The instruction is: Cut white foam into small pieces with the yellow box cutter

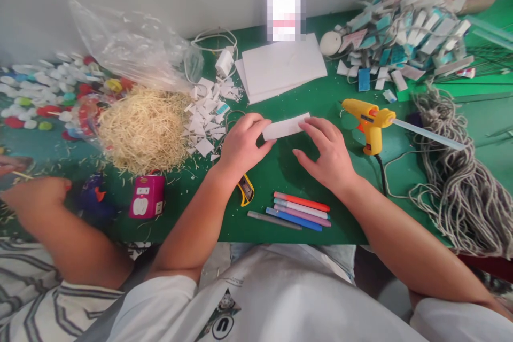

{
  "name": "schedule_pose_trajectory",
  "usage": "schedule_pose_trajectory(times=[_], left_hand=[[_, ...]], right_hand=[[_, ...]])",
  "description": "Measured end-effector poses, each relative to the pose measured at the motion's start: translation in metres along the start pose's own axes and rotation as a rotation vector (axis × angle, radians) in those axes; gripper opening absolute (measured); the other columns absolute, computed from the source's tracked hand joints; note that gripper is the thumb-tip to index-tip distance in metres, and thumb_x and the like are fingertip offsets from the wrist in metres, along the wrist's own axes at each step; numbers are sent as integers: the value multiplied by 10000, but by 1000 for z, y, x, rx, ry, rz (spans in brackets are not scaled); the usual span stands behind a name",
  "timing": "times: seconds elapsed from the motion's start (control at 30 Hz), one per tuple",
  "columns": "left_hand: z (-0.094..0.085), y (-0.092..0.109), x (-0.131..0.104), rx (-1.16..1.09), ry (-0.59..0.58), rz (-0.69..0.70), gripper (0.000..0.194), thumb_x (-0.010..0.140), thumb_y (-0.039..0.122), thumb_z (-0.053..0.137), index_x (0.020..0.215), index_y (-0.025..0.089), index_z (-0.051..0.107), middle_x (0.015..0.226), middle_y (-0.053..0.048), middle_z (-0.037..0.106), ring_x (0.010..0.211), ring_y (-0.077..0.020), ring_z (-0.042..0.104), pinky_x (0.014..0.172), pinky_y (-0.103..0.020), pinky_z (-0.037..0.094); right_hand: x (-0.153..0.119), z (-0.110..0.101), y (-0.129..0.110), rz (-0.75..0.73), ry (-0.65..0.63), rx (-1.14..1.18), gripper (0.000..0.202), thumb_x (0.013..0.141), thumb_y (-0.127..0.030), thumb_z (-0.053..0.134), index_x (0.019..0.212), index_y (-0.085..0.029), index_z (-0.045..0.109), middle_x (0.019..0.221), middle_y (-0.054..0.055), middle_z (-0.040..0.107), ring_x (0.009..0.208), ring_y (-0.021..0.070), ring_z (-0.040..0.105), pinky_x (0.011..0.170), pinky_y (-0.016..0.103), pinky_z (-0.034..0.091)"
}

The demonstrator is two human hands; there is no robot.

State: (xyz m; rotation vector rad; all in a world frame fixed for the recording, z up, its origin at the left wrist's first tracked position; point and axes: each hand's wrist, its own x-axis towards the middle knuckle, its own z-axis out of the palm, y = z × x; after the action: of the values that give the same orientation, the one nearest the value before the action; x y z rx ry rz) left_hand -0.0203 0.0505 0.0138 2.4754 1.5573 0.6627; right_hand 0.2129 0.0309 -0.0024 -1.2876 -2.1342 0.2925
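A narrow white strip of card [285,127] is held over the green table, tilted slightly up to the right. My left hand [246,144] pinches its left end between thumb and fingers. My right hand [326,152] is at the other end, fingertips against the strip's edge and thumb spread away below. Under my left wrist lies a yellow utility knife [246,190], partly covered by the arm. Several markers [302,208] lie between my forearms. To the right of my right hand a yellow hot glue gun [371,120] stands with a glue stick in its back.
White sheets [284,67] lie behind my hands. White scraps [206,117], a straw heap [142,128] and a magenta box [147,196] are leftward. Grey yarn [460,171] and a pile of card pieces [409,37] lie rightward. Another person's hand [38,192] works at far left.
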Motion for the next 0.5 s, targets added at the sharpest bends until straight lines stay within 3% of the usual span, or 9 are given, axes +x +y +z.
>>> schedule_pose_trajectory(times=[0.07,0.17,0.3,0.37,0.5], left_hand=[[-5,6,-3,-17,-31,40,303,910,269,704,1193,158,700,1097,-88,686,1023,-229,687,862,-325,590],[-11,15,-7,-10,-182,77,282,881,278,740,1144,180,716,1064,-71,676,995,-228,688,823,-315,589],[-12,21,-8,13,-323,46,369,834,329,802,1166,202,703,1101,-66,658,985,-236,689,832,-332,595],[-11,20,-8,5,-293,34,420,821,373,815,1175,188,683,1117,-79,654,1020,-253,686,858,-354,604],[-6,10,-6,32,-100,-18,226,947,296,640,1124,160,673,1106,-105,673,1062,-249,682,894,-354,604]], right_hand=[[0,-2,-1,-22,13,0,455,927,-323,608,1371,-223,589,1391,151,646,1321,342,591,1117,591,476],[0,-4,-1,-65,16,1,442,917,-309,627,1348,-211,621,1360,159,662,1295,349,601,1101,589,478],[-2,-3,1,-41,-130,47,378,909,-330,641,1268,-223,694,1239,146,707,1193,358,637,1029,601,514],[-3,-2,1,-38,-188,67,398,891,-319,651,1274,-221,698,1259,151,698,1208,365,625,1045,618,503],[-5,-2,1,-49,-225,25,471,844,-265,660,1312,-214,670,1381,161,647,1315,383,572,1130,654,439]])
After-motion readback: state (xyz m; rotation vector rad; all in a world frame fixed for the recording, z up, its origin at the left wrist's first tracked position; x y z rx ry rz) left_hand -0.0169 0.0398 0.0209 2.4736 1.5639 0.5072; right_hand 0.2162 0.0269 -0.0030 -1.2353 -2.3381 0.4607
